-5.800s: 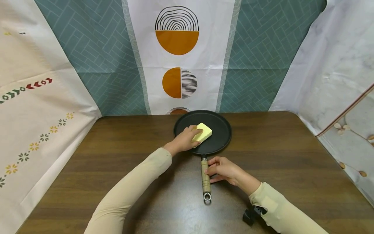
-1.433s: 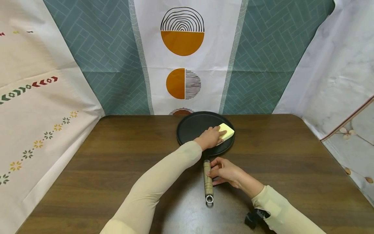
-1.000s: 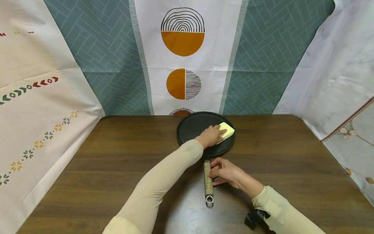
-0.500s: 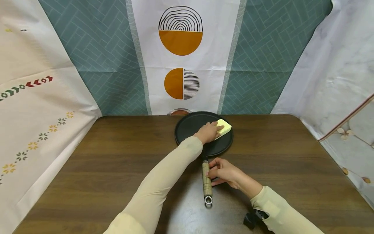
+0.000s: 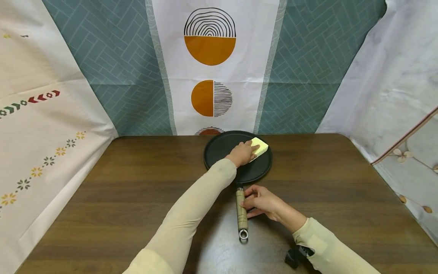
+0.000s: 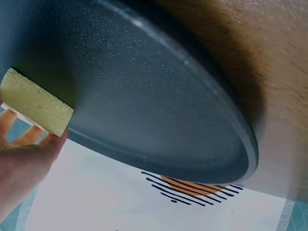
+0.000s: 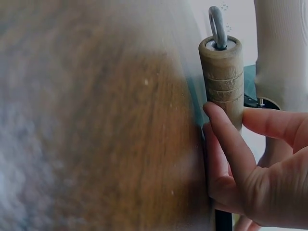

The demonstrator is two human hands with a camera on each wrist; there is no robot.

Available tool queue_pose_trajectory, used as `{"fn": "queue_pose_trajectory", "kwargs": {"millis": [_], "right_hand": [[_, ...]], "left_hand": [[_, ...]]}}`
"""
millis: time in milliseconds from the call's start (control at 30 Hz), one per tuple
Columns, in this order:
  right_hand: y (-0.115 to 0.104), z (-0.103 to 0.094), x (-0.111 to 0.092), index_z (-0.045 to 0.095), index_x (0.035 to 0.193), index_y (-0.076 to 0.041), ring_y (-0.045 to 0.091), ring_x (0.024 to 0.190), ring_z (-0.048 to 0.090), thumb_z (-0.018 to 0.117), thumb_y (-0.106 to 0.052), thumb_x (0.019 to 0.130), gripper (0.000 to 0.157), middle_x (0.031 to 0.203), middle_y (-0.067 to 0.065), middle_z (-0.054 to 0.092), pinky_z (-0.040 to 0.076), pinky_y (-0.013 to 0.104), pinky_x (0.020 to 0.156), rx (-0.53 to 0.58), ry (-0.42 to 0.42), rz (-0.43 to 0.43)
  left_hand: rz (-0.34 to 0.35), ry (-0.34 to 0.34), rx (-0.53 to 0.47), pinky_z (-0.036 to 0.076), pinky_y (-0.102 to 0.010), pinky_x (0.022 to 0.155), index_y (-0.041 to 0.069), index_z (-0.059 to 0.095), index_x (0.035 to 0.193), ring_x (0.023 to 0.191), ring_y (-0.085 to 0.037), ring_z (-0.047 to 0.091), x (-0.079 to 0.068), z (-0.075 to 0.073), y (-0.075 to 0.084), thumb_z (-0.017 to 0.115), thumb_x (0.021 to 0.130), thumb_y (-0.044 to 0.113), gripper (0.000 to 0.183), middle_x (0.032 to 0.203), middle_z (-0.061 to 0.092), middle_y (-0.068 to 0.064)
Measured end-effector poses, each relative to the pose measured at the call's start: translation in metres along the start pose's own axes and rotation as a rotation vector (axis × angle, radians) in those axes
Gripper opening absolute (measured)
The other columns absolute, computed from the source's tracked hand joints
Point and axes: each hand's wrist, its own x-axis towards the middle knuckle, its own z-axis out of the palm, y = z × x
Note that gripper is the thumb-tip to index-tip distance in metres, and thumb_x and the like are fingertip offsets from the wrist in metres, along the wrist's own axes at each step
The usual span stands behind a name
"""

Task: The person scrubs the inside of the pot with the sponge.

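Pale-yellow rectangular sponge block (image 5: pixel 261 148): lying on the right part of the black, round, low-rimmed pan (image 5: pixel 219 150), just inside the rim toward the far side.
Left grip (image 5: pixel 241 153): grasping the sponge by the end nearer the wrist, fingers reaching over its top.
Sponge feel: looking porous, so probably weighing little and yielding under pressure; nothing about it is suggesting fragility.
Sponge hold: the two long edges are likely offering the surest purchase; a light pinch is probably sufficing, since hard squeezing would be buckling it.
Right grip (image 5: pixel 261 201): grasping the light-brown, cylindrical wooden handle (image 5: pixel 241 220) from its right side, between thumb and fingers.
Pan feel: looking stiff and, by judgement, weighing far more than the sponge; its smooth dark face is probably letting the sponge slide easily.
Pan hold: the handle's grooves are likely adding some bite; the silver-coloured metal ring (image 5: pixel 243 235) at its end is looking too small for steadying the pan.
Brown wood-grain counter (image 5: pixel 137 171): carrying the pan, the handle pointing toward the person.
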Motion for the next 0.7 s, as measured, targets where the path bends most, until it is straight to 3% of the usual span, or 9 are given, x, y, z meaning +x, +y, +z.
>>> {"fn": "queue_pose_trajectory", "kwargs": {"millis": [700], "right_hand": [[0.000,0.002,0.000,0.040,0.119,0.012,0.019,0.079,0.062,0.064,-0.001,0.086,0.044,0.099,0.017,0.058,0.057,0.034,0.067,0.015,0.022,0.014]], "left_hand": [[-0.063,0.006,-0.034,0.043,-0.043,0.098,0.030,0.030,0.152,0.128,-0.031,0.041,-0.005,-0.003,-0.029,0.046,0.102,0.037,0.053,0.154,0.028,-0.009]]}}
